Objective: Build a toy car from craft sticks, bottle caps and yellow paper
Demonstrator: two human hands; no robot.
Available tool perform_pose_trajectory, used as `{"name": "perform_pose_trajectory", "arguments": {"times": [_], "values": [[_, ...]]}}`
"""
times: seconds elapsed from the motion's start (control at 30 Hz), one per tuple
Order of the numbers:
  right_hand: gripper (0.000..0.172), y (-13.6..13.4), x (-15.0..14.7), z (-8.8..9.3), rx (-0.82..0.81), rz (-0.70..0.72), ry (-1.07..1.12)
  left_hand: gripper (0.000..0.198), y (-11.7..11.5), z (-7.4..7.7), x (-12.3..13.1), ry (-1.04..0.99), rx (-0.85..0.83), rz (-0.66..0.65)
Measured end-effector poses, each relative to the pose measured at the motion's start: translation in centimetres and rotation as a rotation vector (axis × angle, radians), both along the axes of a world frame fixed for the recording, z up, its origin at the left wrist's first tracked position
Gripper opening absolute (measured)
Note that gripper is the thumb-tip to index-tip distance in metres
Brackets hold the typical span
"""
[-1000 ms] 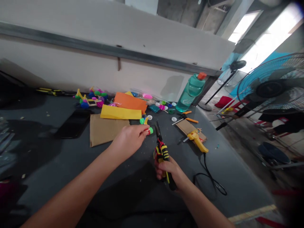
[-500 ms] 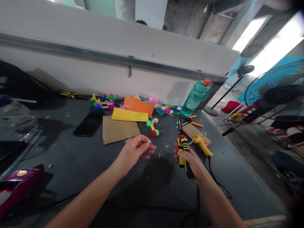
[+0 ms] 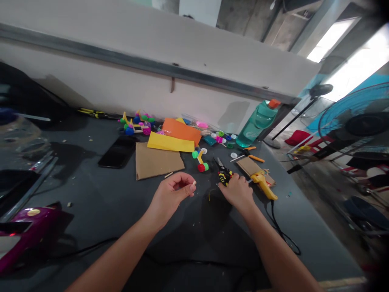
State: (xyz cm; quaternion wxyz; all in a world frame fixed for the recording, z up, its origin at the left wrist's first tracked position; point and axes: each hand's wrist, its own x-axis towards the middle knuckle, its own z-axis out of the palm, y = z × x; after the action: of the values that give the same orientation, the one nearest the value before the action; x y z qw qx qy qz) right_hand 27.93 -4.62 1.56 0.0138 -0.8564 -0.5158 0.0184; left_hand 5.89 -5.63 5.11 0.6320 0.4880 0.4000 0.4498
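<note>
My left hand (image 3: 168, 198) is closed in a pinch, holding a small pale piece (image 3: 194, 183) between thumb and fingertips; its exact kind is too small to tell. My right hand (image 3: 239, 192) is closed over the black-and-yellow handles of a pair of shears (image 3: 223, 173), low at the tabletop, with the blades pointing away and apart. The palm hides part of the handles. Just beyond the shears is a small yellow frame with red, green and white bottle-cap wheels (image 3: 200, 159). A thin yellow strip (image 3: 209, 197) lies between my hands.
Cardboard (image 3: 158, 162), yellow paper (image 3: 170, 142) and a black phone (image 3: 118, 151) lie left of centre. On the right are a yellow glue gun (image 3: 265, 187), orange-handled pliers (image 3: 255, 156) and a green bottle (image 3: 255, 125). A purple device (image 3: 27, 235) sits at left.
My right hand has lowered the shears from upright to the tabletop, turning palm down over them. My left hand keeps its pinch on the pale piece. The view has shifted slightly.
</note>
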Motion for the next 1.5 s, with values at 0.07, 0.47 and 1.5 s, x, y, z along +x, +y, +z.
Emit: {"name": "perform_pose_trajectory", "arguments": {"times": [0.07, 0.47, 1.5], "values": [[0.054, 0.1, 0.1, -0.2, 0.009, -0.002, -0.002, 0.015, -0.2, 0.1, -0.1, -0.015, -0.001, 0.0], [0.052, -2.5, 0.4, 0.9, 0.432, 0.378, 0.711, 0.018, 2.8, -3.1, -1.4, 0.198, 0.119, 0.169], [0.05, -2.6, -3.2, -1.0, 0.139, 0.585, 0.222, 0.013, 4.7, -6.3, -0.5, 0.19, 0.123, 0.213]]}}
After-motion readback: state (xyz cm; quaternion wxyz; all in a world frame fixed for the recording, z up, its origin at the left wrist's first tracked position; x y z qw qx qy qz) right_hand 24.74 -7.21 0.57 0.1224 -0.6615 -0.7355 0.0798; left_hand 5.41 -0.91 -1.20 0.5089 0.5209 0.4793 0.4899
